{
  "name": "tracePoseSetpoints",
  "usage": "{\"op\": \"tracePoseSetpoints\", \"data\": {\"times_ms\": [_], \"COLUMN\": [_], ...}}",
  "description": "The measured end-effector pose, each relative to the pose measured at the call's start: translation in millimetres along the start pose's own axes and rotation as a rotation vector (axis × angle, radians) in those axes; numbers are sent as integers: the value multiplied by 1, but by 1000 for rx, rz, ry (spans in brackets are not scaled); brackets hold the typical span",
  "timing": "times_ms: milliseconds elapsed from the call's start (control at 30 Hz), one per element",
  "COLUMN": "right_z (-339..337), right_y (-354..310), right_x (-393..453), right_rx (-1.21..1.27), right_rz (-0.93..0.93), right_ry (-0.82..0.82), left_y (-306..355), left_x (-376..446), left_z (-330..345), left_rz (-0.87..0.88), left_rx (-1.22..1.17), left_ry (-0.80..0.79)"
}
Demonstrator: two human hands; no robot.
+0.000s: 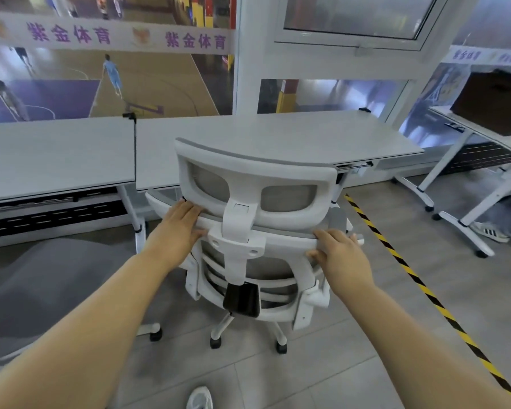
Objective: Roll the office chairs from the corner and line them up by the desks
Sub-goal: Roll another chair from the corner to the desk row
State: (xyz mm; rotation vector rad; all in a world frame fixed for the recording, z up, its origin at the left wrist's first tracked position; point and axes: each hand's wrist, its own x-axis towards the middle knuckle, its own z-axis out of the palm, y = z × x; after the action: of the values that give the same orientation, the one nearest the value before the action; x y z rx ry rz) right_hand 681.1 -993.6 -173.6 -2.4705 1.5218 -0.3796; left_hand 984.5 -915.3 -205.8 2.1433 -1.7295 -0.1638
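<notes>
We cannot see the seat of the white office chair; its back and headrest cover it, and the front of the chair sits tucked against the middle desk at 12 o'clock. Only three castors show below. At 8 o'clock a grey blurred shape is cut by the frame edge; we cannot tell what it is. At 3 o'clock a leg and striped sneaker show under the side desk, the rest of that person hidden.

Our left hand grasps the top edge of the chair back, fingers laid over it. Our right hand grips the same edge on the other side, thumb on the rear face.

A second desk stands at 10 o'clock, touching the middle one. A brown box rests on the side desk. Yellow-black floor tape runs from 1 toward 5 o'clock. Our own shoe shows at 6 o'clock.
</notes>
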Motion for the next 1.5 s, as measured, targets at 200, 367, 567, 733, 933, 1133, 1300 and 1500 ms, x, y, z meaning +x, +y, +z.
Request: {"op": "tracePoseSetpoints", "data": {"times_ms": [200,367,567,733,933,1133,1300,1500], "right_z": [-5,-15,-42,-61,-65,-55,-66,-89], "right_y": [-1,-7,-21,-31,-51,-58,-52,-42], "right_x": [8,4,-8,-42,-122,-238,-368,-542], "right_rx": [-13,-146,-171,-200,-153,-106,-10,59], "right_rz": [10,-25,83,192,351,548,742,1003], "right_ry": [-30,-112,-248,-299,-290,-353,-358,-290], "left_y": [3,8,29,34,38,73,136,235], "left_x": [9,8,-10,-36,-81,-139,-202,-303], "left_z": [-6,-19,-45,-63,-73,-71,-65,-43], "left_rz": [0,12,-22,-3,131,307,520,765], "left_rx": [45,131,203,211,255,303,351,367], "left_ry": [-47,-160,-274,-363,-441,-529,-571,-589]}}
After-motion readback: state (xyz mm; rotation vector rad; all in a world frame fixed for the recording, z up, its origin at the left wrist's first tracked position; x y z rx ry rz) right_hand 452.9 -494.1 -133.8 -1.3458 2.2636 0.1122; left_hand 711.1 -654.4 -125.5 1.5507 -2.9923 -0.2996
